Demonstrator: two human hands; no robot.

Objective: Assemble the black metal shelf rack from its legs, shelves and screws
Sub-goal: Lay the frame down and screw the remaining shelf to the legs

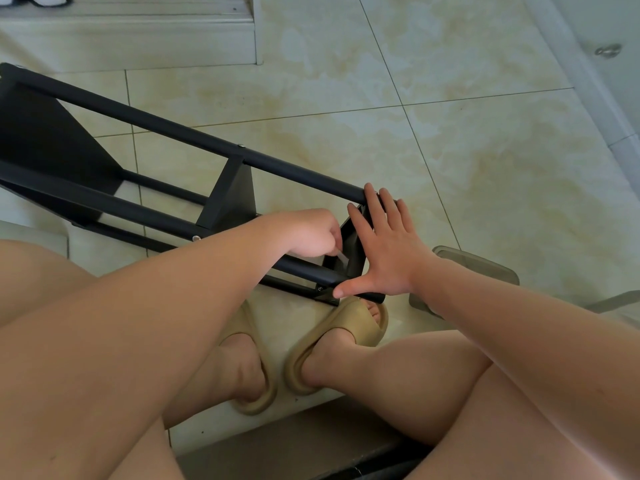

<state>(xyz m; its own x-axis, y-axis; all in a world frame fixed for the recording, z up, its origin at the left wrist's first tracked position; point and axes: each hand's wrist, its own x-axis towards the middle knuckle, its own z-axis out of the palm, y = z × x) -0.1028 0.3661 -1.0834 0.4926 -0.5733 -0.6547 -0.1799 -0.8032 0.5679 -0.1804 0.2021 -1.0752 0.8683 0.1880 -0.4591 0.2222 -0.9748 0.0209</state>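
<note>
The black metal shelf rack (104,200) is seen lying on its side on the tiled floor (450,150), stretched from 10 o'clock down to the middle of the view. Its upper leg (166,128) is run diagonally toward the centre, and a screw head (241,145) is seen on it where the middle shelf (235,194) is joined. A second screw head (196,238) is seen on the lower leg, toward 9 o'clock.

At the centre, the near end of the rack is being worked on. The left hand (308,233) is curled tight, and a small silvery piece (338,253) is pinched between its fingertips, right against the end shelf (351,251); whether it is a screw or a tool cannot be told. The right hand (384,258) is spread wide and flat, nothing gripped. Its fingers are laid against the tip of the upper leg and its thumb is stretched out along the rack's bottom corner, so the end shelf is braced from the 3 o'clock side.

Just below the rack, toward 6 o'clock, beige slippers (349,327) are worn on both feet. A grey object (481,268) is partly hidden behind the right forearm at 4 o'clock. A pale step (138,39) is seen at 11 o'clock.
</note>
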